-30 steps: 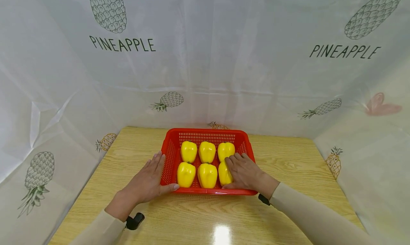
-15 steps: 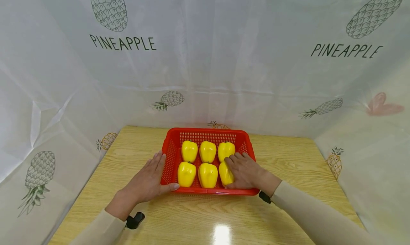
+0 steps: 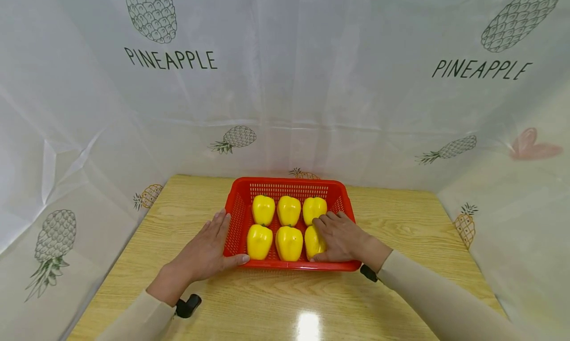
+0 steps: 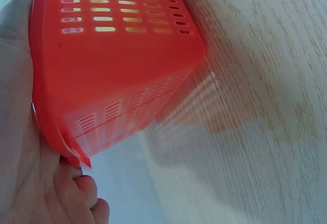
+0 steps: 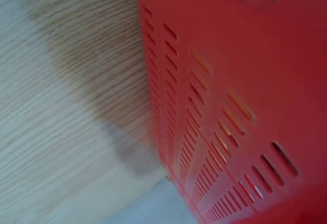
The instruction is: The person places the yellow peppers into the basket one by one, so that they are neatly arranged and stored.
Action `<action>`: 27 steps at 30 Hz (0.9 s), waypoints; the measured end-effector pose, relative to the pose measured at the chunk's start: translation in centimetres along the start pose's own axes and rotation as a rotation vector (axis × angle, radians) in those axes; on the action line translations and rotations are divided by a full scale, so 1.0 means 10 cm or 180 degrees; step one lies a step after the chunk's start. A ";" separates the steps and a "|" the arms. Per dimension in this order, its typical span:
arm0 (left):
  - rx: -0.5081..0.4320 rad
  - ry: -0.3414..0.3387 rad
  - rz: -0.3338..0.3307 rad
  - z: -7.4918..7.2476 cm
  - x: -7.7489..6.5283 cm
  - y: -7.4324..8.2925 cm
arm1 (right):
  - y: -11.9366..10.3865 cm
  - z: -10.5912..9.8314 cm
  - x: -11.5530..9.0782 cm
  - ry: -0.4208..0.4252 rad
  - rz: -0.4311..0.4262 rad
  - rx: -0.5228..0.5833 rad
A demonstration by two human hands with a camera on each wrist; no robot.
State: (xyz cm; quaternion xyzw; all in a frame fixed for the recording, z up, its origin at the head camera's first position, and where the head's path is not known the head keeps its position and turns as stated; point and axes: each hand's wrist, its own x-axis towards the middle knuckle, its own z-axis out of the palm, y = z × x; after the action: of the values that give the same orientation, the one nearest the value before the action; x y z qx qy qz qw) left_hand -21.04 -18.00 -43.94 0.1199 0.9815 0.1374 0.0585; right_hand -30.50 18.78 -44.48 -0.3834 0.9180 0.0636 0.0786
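Observation:
A red perforated plastic basket point(image 3: 291, 266) holds several yellow bell peppers in two rows. My left hand point(image 3: 202, 252) rests on its left front corner, fingers straight along the left rim and thumb on the front rim. In the left wrist view, this hand's palm and fingers point(image 4: 61, 193) lie against the outside edge of the basket point(image 4: 117, 60). At the basket's front right corner, my right hand point(image 3: 342, 238) grips a yellow bell pepper point(image 3: 313, 242), partly hiding it. Only the basket's outer wall point(image 5: 204, 106) and the tabletop show in the right wrist view; the right hand is out of it.
The basket stands on a light wood-grain table point(image 3: 392, 222), near its far edge. A whitish curtain point(image 3: 311, 83) printed with pineapples hangs behind and on both sides. Behind the gripped pepper lies another yellow bell pepper point(image 3: 314, 210).
Hardly anything differs. The right thumb has shifted slightly at the front of the bell pepper, while the left hand stays on the basket's corner.

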 end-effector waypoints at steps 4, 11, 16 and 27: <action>0.0004 -0.0015 -0.0006 0.00 0.00 0.00 | 0.00 0.01 -0.01 0.0025 -0.0001 -0.0028; -0.0004 -0.0016 -0.0001 0.00 0.01 0.00 | 0.00 0.03 -0.01 0.0115 -0.0018 -0.0073; -0.0004 -0.0029 -0.0007 0.00 0.01 -0.01 | -0.01 0.06 -0.02 0.0228 -0.0036 -0.0096; 0.0014 0.0025 -0.0033 0.00 -0.01 -0.01 | 0.02 0.09 -0.06 0.0790 -0.0002 0.0022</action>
State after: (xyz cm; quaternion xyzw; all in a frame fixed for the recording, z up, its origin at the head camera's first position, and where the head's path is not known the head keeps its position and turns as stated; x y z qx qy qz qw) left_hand -20.97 -18.10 -43.95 0.1144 0.9826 0.1355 0.0552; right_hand -30.19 19.50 -45.21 -0.3882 0.9208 0.0124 -0.0343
